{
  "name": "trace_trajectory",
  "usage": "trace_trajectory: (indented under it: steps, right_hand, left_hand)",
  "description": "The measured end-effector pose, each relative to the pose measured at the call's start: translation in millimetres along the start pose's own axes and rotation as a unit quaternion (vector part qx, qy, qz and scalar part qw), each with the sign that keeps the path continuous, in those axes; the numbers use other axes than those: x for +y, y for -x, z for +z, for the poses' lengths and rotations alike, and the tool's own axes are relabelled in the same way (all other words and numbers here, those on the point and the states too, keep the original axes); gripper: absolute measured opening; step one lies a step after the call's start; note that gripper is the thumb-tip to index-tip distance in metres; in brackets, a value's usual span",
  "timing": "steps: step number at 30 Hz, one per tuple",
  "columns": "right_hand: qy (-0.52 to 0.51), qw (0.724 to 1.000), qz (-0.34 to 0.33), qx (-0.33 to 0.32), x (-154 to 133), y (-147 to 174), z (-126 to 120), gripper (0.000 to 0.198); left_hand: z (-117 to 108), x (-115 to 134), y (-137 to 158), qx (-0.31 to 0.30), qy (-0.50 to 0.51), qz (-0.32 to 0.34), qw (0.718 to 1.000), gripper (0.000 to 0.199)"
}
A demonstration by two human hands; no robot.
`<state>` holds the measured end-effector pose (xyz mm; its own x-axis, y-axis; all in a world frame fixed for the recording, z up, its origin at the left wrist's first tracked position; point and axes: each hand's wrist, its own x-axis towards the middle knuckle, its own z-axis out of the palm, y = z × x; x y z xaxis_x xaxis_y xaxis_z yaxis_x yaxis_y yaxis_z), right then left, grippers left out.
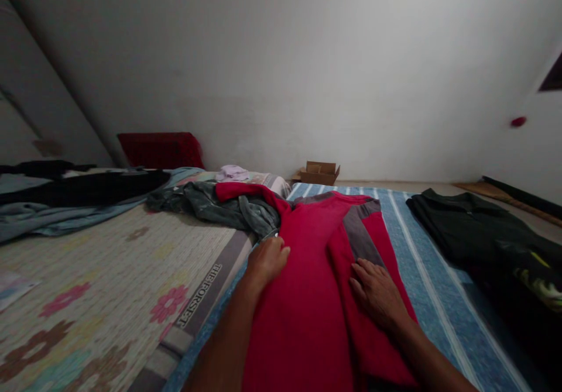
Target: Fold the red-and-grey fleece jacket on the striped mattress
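The red shirt (307, 275) lay on the blue striped sheet (424, 263), grey at the shoulders, one sleeve (362, 333) folded over its body. Your right hand (378, 294) rested on that sleeve, fingers slightly spread; at the opposite edge your left hand (267, 260) was curled, though I couldn't tell whether its fingers pinched cloth. Left of the sheet, a crumpled grey-green garment (204, 205) crowded the shirt, under its other sleeve (252, 191); at the sheet's right lay dark folded clothing (469, 222), beyond its far edge a cardboard box (319, 174).

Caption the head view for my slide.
Right hand on the folded-over sleeve of a red shirt on blue striped fabric, left hand at the shirt's opposite edge.
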<state>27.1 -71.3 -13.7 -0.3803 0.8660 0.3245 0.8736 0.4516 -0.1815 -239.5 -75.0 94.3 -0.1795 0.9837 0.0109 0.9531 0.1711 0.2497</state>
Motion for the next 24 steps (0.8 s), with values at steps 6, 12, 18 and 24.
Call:
trace_trajectory:
  steps: [6, 12, 18, 24]
  right_hand:
    - [-0.003, 1.000, 0.011, 0.011, -1.9, 3.1, 1.6, 0.037]
    - [0.004, 1.000, 0.016, 0.020, 0.4, 5.8, 9.1, 0.039]
    - [0.017, 0.999, -0.004, 0.046, 8.7, 10.1, 19.6, 0.038]
    - [0.052, 0.996, -0.029, 0.060, 13.4, 13.1, 21.2, 0.040]
  left_hand:
    - [14.5, -0.3, -105.5, 0.020, 0.042, -0.143, 0.989, 0.030]
    - [46.1, -9.1, -142.9, 0.024, 0.075, -0.170, 0.982, 0.030]
    - [54.1, -35.1, -157.8, 0.039, 0.106, -0.088, 0.990, 0.015]
    - [62.8, -47.9, -156.5, 0.047, 0.128, -0.030, 0.990, 0.024]
